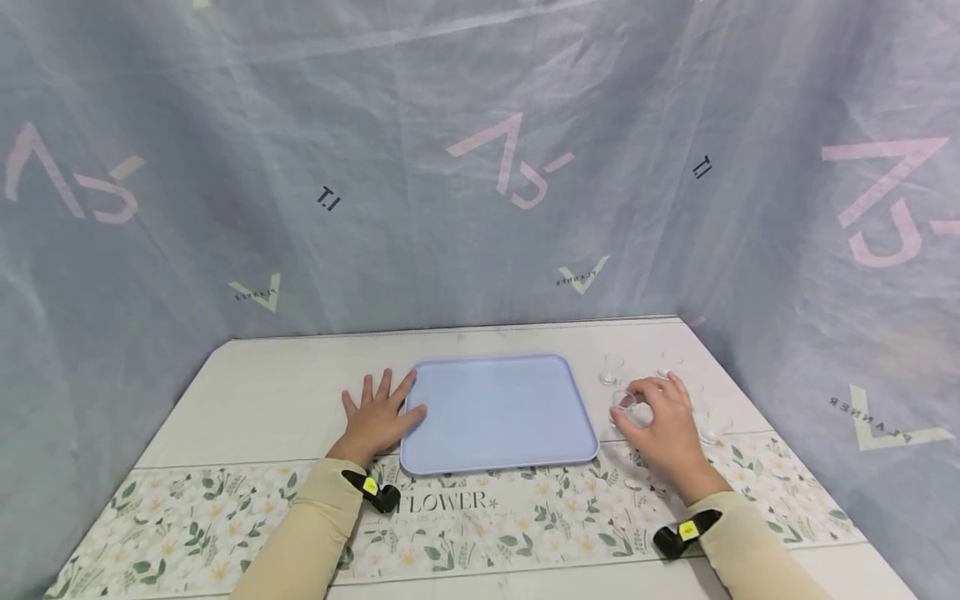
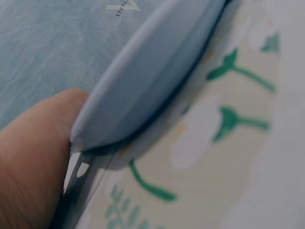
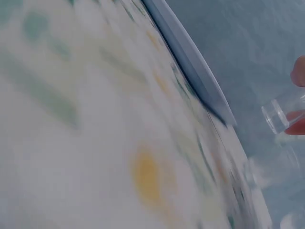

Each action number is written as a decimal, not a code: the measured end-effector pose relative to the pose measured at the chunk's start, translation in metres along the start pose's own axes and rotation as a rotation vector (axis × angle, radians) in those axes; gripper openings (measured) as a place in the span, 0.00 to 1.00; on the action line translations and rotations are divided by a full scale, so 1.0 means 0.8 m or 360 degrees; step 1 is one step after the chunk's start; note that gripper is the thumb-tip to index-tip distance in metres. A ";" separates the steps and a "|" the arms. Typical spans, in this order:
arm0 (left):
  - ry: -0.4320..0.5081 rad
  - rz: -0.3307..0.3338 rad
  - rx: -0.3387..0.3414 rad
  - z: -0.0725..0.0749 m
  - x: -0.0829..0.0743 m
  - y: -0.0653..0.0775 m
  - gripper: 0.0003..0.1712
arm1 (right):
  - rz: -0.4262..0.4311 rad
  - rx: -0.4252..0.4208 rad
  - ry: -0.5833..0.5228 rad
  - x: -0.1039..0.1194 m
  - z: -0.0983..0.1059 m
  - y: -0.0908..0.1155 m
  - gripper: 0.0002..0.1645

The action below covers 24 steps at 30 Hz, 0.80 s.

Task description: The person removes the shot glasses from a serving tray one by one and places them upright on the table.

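With fingers spread, my left hand [image 1: 375, 425] rests at the left edge of a light blue rectangular tray [image 1: 495, 417]; the thumb lies over its rim. In the left wrist view that thumb [image 2: 33, 157] touches the rim of the tray [image 2: 152, 71]. Right of the tray, my right hand [image 1: 667, 429] pinches a small clear glass [image 1: 622, 400] between thumb and fingers. The right wrist view shows this glass [image 3: 274, 117] tilted, part of it cut off by the frame edge.
More clear glasses stand around the right hand: one glass [image 1: 611, 369] behind it, another [image 1: 670, 365] at the back right, and one [image 1: 712, 429] to its right. A floral cloth strip [image 1: 465, 533] crosses the table front. Grey-blue curtains [image 1: 450, 167] enclose the table.
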<state>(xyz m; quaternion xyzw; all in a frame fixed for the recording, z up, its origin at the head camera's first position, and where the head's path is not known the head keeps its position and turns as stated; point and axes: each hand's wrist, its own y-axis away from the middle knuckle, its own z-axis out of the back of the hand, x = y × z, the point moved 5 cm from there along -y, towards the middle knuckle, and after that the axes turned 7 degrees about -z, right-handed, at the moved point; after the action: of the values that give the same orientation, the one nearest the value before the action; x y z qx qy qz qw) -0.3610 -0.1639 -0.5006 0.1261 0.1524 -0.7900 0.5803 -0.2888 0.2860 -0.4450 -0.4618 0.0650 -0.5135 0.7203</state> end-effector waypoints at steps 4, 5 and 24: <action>0.0017 0.0001 0.0005 -0.005 0.006 -0.005 0.46 | -0.0064 -0.0001 0.0050 -0.019 0.018 0.008 0.18; 0.0014 -0.0002 0.0007 -0.006 0.008 -0.006 0.46 | -0.0075 0.0003 0.0063 -0.023 0.022 0.010 0.18; 0.0020 0.0012 -0.0015 0.006 0.004 0.000 0.46 | -0.0033 0.0412 0.0276 -0.039 0.018 0.022 0.15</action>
<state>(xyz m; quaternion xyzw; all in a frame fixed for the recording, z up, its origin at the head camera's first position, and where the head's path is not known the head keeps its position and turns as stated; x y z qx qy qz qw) -0.3625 -0.1686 -0.4974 0.1290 0.1594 -0.7863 0.5828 -0.2834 0.3202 -0.4614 -0.3196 0.0554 -0.5629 0.7602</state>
